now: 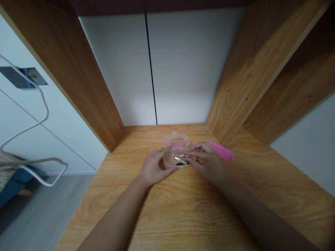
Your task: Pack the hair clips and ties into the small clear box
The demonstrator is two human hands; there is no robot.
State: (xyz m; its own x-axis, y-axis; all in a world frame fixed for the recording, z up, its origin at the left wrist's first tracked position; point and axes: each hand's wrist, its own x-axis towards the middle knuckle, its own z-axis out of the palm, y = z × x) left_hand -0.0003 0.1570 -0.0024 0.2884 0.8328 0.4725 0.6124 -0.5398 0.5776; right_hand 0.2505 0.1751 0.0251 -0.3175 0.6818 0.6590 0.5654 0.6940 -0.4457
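A clear plastic case (pixel 167 163) lies on the wooden surface with its lid (pixel 165 140) folded open behind it; a pink mark shows on the lid. Small metal and black items (pixel 180 163) are inside. My left hand (pixel 154 168) braces the case's left side between thumb and fingers. Over the right part of the case, my right hand (pixel 208 162) pinches a thin shiny metal tool (pixel 181 156), which lies sideways above the opening. Beside that hand, to the right, is a pink oval object (pixel 222 151).
Wooden panels stand at the left (pixel 78 73) and right (pixel 251 69) of the wooden tabletop (pixel 167 216), with a white back panel (pixel 180 69) between them. A white cable (pixel 44 101) hangs at the far left, near a blue piece of furniture (pixel 13 181).
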